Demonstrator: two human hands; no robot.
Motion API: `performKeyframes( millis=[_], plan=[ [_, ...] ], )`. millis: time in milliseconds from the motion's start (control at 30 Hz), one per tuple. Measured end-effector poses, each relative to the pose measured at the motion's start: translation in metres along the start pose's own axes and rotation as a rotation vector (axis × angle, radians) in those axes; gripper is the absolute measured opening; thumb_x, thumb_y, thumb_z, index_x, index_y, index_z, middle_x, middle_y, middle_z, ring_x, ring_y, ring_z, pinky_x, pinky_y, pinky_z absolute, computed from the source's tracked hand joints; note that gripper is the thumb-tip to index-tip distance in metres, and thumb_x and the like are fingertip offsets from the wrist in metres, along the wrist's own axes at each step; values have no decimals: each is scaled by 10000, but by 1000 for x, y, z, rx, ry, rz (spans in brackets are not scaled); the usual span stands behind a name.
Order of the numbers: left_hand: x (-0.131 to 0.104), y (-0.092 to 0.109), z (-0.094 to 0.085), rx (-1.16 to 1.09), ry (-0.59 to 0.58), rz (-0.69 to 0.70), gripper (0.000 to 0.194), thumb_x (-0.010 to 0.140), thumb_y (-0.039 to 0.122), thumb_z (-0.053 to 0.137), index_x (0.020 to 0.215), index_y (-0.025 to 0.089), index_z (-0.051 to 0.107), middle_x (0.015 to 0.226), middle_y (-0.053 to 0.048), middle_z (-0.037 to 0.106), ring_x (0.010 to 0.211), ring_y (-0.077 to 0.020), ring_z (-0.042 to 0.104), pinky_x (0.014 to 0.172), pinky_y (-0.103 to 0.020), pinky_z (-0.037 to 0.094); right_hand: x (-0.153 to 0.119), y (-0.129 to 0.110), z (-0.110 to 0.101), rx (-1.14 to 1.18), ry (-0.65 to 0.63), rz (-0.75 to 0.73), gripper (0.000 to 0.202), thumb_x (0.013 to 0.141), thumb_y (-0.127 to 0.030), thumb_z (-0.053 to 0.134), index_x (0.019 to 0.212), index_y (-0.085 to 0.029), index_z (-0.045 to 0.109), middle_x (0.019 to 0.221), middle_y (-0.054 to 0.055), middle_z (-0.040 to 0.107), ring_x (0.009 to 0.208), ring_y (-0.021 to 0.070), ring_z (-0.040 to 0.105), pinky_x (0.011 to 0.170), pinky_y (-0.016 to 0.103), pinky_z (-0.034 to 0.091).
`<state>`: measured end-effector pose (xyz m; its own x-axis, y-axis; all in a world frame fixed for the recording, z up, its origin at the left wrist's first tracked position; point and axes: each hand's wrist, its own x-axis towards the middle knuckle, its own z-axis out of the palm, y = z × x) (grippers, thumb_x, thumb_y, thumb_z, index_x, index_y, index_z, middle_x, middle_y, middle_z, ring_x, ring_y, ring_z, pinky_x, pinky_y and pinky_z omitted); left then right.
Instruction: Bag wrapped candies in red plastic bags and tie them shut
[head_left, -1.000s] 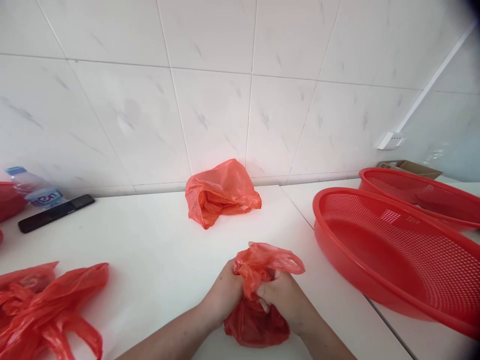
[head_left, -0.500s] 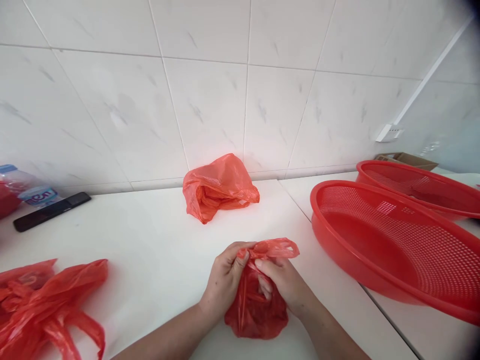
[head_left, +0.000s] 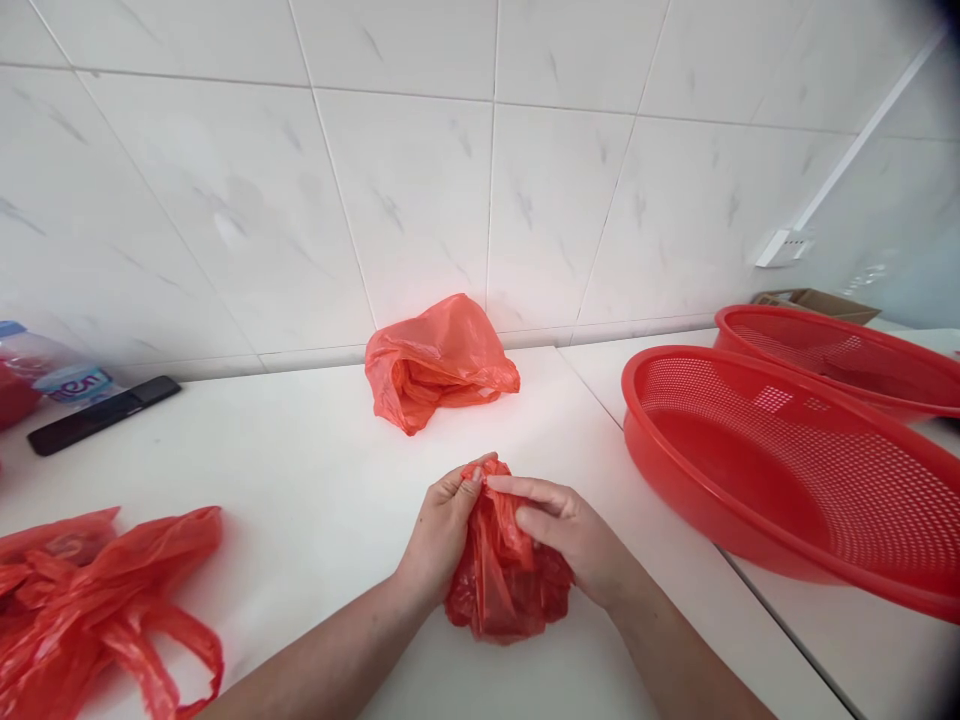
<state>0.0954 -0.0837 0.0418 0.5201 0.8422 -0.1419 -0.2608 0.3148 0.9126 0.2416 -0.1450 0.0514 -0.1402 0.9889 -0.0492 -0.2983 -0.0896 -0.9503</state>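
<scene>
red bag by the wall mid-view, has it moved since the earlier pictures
No, neither way: the red bag keeps its place beside the table seam, though the camera view shifted.

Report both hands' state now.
Left hand: closed, pinching the red plastic bag near its top.
Right hand: touching the same bag; grip cannot be told.

Translucent red on the gathered bag (head_left: 501,595), red again on the near basket (head_left: 742,475), dotted mesh; grey-streaked white wall tiles (head_left: 405,200); bottle cap (head_left: 10,328), blurry, blue perhaps!
</scene>
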Motion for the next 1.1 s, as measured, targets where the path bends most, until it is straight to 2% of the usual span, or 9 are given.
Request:
performKeyframes(
  millis=[167,333,433,567,667,767,867,967,1100],
  plan=[
    [-6,-1,2,272,26,215,329,895,394,502,1139,221,640,1049,-54,638,889,-179,607,786,-291,476,7,11,1,-383,305,-40,460,757,-222,571,1211,-275,518,819,-19,575,700,137,561,648,268,467],
    [-13,-9,7,469,-187,513,275,934,272,450,1093,292,675,985,-40,588,903,-157,583,807,-288,464,9,17,2,-642,551,-30,293,742,-171,473,978,-248,628,663,-27,583,592,138,522,545,253,415],
    [-14,-12,8,505,-220,578,292,940,250,437,1123,314,655,1007,-45,586,911,-160,582,794,-295,471,7,11,2,-539,488,-63,295,735,-162,485,959,-241,660,768,-7,659,708,159,586,639,268,448],
    [-12,-10,4,581,-168,584,300,938,253,439,1153,318,639,1017,-50,594,907,-167,587,787,-301,476,3,-1,-5,-204,169,-16,281,734,-187,557,988,-222,672,868,4,679,783,155,607,695,269,460],
    [-9,-9,-1,617,-140,612,325,942,242,421,1192,330,610,1035,-52,590,924,-178,590,798,-321,482,2,-5,-14,54,51,42,326,726,-216,613,1050,-208,646,972,32,666,849,161,613,765,292,466],
    [-9,-11,-6,751,-97,771,366,930,196,425,1230,344,576,1128,-66,559,1015,-196,560,837,-351,478,5,-1,-23,178,175,10,231,744,-294,635,949,-187,645,855,18,656,739,137,609,722,287,474],
    [-16,-14,-9,966,-95,1019,358,872,157,499,1158,327,631,1204,-75,571,1122,-252,507,920,-427,437,13,7,-33,-75,394,-18,185,733,-282,626,887,-180,638,683,-23,601,587,110,544,594,255,447],
    [-29,-16,-5,1115,-271,1140,367,814,124,556,1088,345,659,1080,-24,686,1089,-272,556,1029,-482,319,20,16,-45,-466,595,-52,200,744,-249,530,886,-172,649,745,7,632,623,137,552,605,282,450],
    [-45,-14,7,1146,-567,1154,350,808,120,575,1086,321,642,883,18,747,972,-232,642,1093,-424,236,24,19,-57,-612,705,-92,245,741,-222,461,877,-184,661,842,32,661,745,173,588,721,325,458]
  ],
)
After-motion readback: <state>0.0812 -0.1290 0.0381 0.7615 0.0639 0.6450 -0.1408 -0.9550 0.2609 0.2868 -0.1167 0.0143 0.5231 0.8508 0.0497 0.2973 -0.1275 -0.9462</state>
